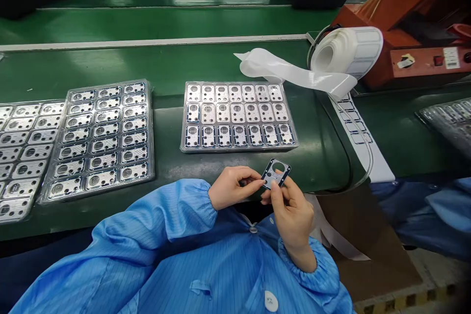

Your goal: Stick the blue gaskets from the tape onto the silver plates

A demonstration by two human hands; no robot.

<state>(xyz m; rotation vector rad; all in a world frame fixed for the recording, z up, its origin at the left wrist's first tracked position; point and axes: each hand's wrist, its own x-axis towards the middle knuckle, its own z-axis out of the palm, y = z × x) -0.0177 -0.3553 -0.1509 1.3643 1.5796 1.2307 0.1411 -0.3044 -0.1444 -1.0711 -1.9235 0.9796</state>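
A small rectangular panel (271, 176) with a silver-grey face, dark blue border, one large round hole and several small ones is held tilted in front of my chest. My right hand (292, 208) grips its lower right part, thumb on the face and fingers behind. At its left edge, my left hand (237, 186) pinches the lower corner between thumb and forefinger. Just beyond my hands lies a clear plastic tray (239, 149) with rows of similar panels; one pocket in its middle row looks different, paler without the dark border.
More panel-filled trays, a nearer tray (151, 147) and another tray (22, 218), lie to the left. On the right are a label roll (344, 54) with loose backing strip, a cable (340, 132), an orange machine (408, 66) and another person's blue sleeve (441, 206).
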